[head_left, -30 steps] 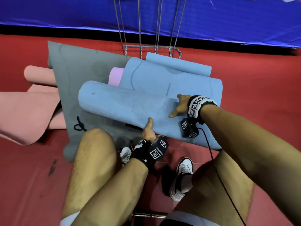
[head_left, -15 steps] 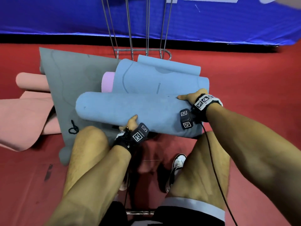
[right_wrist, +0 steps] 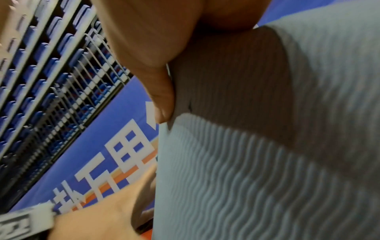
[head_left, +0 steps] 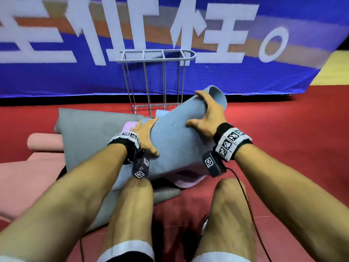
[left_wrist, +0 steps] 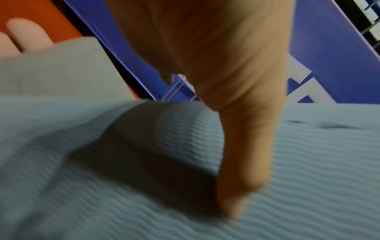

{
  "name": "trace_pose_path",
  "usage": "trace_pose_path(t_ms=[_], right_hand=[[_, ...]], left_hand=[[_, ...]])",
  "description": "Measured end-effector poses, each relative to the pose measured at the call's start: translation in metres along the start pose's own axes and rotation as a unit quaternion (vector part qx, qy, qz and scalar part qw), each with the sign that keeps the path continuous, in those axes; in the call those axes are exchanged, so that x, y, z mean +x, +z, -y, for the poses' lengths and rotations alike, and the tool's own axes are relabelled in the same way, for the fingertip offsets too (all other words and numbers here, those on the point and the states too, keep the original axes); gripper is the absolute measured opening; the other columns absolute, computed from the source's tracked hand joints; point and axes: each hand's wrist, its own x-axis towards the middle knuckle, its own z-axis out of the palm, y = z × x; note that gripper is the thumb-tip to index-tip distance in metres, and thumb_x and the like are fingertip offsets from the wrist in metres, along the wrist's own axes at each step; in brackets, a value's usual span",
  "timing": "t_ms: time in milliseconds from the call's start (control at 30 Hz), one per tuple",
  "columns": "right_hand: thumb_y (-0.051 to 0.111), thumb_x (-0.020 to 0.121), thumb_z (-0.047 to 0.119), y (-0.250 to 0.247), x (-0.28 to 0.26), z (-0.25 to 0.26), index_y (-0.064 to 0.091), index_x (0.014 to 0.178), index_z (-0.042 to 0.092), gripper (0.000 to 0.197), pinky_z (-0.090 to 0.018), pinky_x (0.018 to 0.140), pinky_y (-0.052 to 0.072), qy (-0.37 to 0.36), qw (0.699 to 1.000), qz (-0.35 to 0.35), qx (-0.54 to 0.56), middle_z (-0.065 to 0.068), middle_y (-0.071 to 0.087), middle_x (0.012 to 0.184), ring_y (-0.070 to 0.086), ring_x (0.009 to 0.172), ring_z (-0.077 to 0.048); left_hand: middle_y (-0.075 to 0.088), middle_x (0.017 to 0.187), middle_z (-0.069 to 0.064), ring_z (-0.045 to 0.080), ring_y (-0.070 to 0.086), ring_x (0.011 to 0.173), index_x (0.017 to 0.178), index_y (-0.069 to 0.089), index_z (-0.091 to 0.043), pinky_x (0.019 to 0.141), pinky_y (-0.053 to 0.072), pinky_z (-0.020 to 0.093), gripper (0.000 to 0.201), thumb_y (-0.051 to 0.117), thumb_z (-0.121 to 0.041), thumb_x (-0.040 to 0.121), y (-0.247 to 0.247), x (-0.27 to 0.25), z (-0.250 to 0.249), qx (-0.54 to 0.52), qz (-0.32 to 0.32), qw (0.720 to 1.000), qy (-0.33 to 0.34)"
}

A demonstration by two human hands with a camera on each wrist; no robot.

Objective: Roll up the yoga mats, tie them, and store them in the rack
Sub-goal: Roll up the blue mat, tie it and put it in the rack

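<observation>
The fingers (head_left: 203,102) of the right hand (head_left: 206,118) are curling over the far, raised end of the rolled blue mat (head_left: 177,144), with the thumb pressing on its near face, so this hand is gripping the roll; in the right wrist view the thumb (right_wrist: 162,104) is lying against the ribbed surface. The left hand (head_left: 146,138) is lying nearly flat on the roll's left flank, fingers straight and close together and reaching round the side, thumb pressing down toward the near end; the left wrist view is showing that thumb (left_wrist: 236,186) resting on the mat's wavy ribbing. The blue mat is lifting clear of the floor, tilting up toward the wire rack (head_left: 156,80), which is standing just behind it and looking empty. Judging from this, one mat is rolled and is heading for the rack, though no tie is showing on it, so whether it is bound I cannot tell. In front of the rack and under the blue roll, a grey mat (head_left: 90,137) is lying open, a lilac mat (head_left: 130,127) is peeking out rolled, and left of the rack a pink mat (head_left: 45,142) is lying partly rolled, so most of the rolling, tying and storing is looking unfinished. Behind the rack a blue banner (head_left: 226,72) is carrying large white characters, too blurred and cropped to read; the wrist bands (head_left: 231,142) are bearing black-and-white square code markers, not text.
</observation>
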Motion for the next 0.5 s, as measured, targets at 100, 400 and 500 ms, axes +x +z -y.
trace_pose_path(t_ms=[100, 400, 500], right_hand=[[0.094, 0.063, 0.021, -0.023, -0.021, 0.014, 0.046, 0.147, 0.027, 0.097, -0.02, 0.105, 0.035, -0.033, 0.999, 0.004, -0.021, 0.001, 0.059, 0.133, 0.051, 0.125, -0.02], [0.086, 0.067, 0.039, -0.077, -0.035, 0.017, 0.037, 0.147, 0.032, 0.094, -0.061, 0.118, 0.02, 0.089, 0.906, -0.109, -0.4, -0.015, 0.006, 0.165, 0.009, 0.152, -0.037], [0.084, 0.065, 0.03, -0.066, -0.039, 0.041, 0.007, 0.159, 0.035, 0.123, -0.067, 0.118, 0.0, -0.024, 0.857, 0.02, -0.515, -0.011, -0.018, 0.167, -0.014, 0.155, -0.033]], left_hand=[[0.063, 0.112, -0.009, 0.023, 0.062, 0.106, 0.129, 0.041, -0.048, 0.095, 0.051, 0.035, 0.118, 0.088, -0.061, 0.022, 0.006, -0.003, 0.009, 0.0, 0.002, 1.0, 0.005], [0.072, 0.105, 0.001, 0.028, 0.069, 0.099, 0.121, 0.047, -0.025, 0.085, 0.041, 0.04, 0.076, 0.081, -0.066, 0.067, -0.016, -0.028, -0.073, 0.21, -0.168, 0.96, 0.081], [0.069, 0.114, 0.0, 0.026, 0.068, 0.103, 0.133, 0.04, -0.025, 0.085, 0.037, 0.042, 0.089, 0.08, -0.068, 0.066, -0.019, -0.04, -0.098, 0.271, -0.192, 0.934, 0.13]])
